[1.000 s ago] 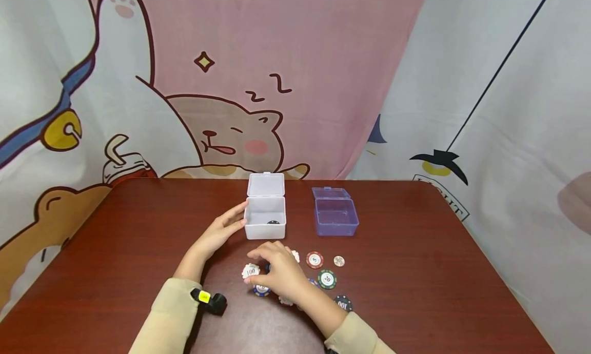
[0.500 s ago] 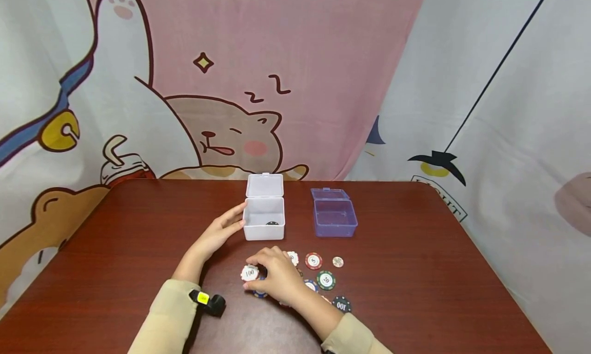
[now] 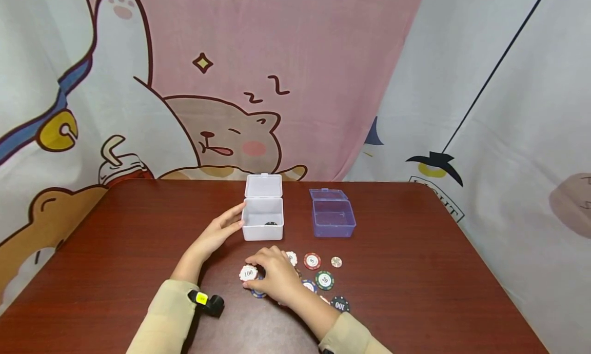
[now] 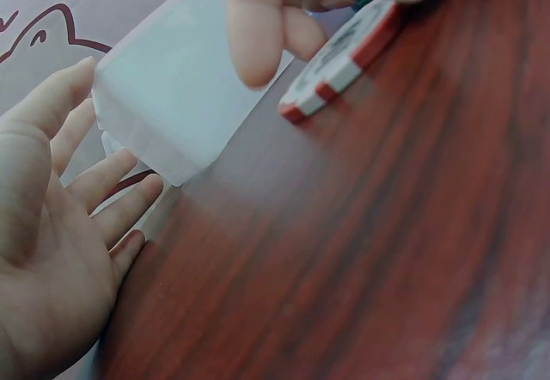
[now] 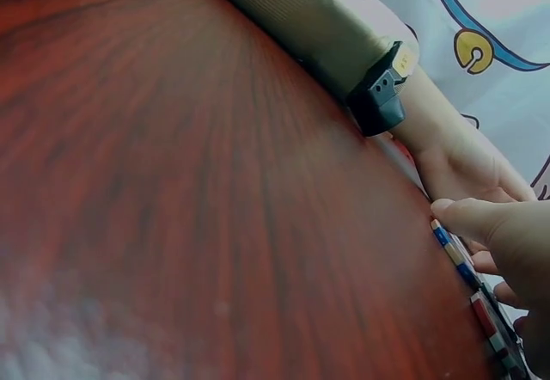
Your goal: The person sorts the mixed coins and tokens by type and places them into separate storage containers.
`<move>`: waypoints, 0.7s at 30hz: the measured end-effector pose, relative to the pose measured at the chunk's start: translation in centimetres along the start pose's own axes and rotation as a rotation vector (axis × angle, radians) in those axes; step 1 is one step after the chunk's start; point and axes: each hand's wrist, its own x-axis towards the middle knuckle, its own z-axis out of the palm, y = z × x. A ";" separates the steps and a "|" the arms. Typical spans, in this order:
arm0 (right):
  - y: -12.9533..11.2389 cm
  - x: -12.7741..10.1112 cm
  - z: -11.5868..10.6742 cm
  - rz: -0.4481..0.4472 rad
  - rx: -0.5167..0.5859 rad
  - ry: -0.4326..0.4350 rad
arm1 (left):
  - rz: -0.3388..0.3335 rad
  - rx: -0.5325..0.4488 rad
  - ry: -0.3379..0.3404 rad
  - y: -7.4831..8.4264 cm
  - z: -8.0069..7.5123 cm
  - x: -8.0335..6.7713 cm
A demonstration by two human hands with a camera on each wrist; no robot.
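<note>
In the head view my left hand [image 3: 216, 239] lies along the left side of a white plastic box [image 3: 263, 233], its straightened fingers resting on the wall. The box's lid stands open, and a dark poker chip [image 3: 271, 223] lies inside. My right hand [image 3: 276, 273] has thumb and index finger at opposite edges of a white poker chip [image 3: 248, 273] marked 100. In the left wrist view this chip [image 4: 339, 58] shows a red-and-white edge. A blue-rimmed poker chip [image 3: 259, 294] lies partly under the right thumb. My right palm hides other chips.
A clear purple box [image 3: 334, 231] with its lid open stands right of the white one. Right of my right hand lie several chips, among them a red one [image 3: 312, 261], a green one [image 3: 324, 280], a black one [image 3: 340, 304] and a small pale one [image 3: 336, 262].
My right hand has lowered slightly, and its thumb and index finger have come in to the white chip's edges. The left hand stays at the white box.
</note>
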 end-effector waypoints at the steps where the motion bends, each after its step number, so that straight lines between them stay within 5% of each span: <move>1: 0.0 0.0 0.0 -0.004 0.002 0.005 | -0.003 0.000 0.002 0.0 0.0 0.0; 21: 0.0 0.2 0.3 -0.073 0.028 0.053 | -0.010 -0.013 -0.006 0.1 0.0 -0.2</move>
